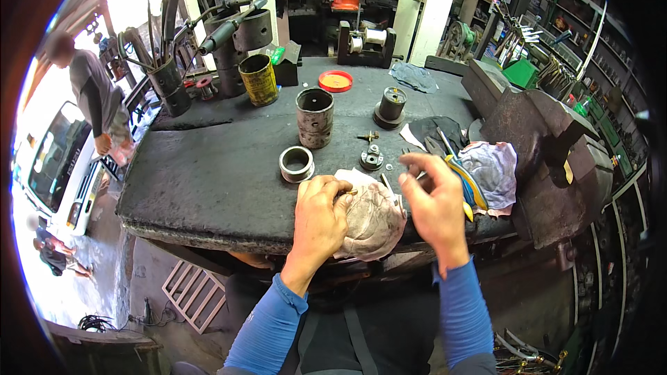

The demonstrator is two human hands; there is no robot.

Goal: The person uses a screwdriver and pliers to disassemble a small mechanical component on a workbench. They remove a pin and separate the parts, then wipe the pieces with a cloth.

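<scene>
My left hand (319,214) is closed in a pinch on a small brass-coloured piece (352,193), just above a stained, crumpled cloth (374,222) at the bench's front edge. On the right, my right hand (438,205) hovers with thumb and forefinger apart and nothing visible between them. Beside it lie pliers with yellow and blue handles (467,184), on a pale rag (495,167). Beyond my hands are a small round metal part (372,158) and a brass fitting (369,137). A metal collar (297,164) sits beyond my left hand, near an upright hollow metal cylinder (315,125).
A heavy bench vise (563,167) takes up the right end of the dark workbench (201,173). Farther back stand a flanged dark cylinder (390,107), a red lid (335,82) and a yellow can (258,82). At far left, a person (101,90) stands near a white vehicle (59,160).
</scene>
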